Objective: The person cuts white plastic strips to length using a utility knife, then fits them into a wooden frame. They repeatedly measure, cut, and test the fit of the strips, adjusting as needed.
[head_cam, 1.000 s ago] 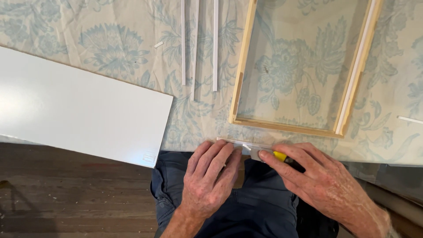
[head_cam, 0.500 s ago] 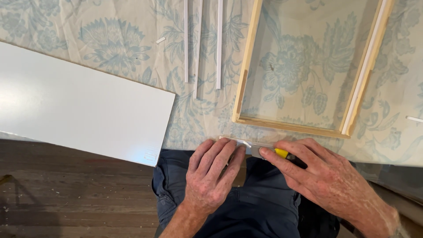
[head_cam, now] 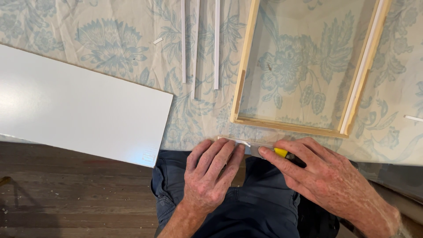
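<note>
board left on table, strips centre, frame right, hands at near edge

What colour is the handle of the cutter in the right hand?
Yellow; the cutter handle peeks out under the right hand, head view.

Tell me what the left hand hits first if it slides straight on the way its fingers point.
Likely the wooden frame: the left hand points up and right, past the white strip under its fingertips.
</note>
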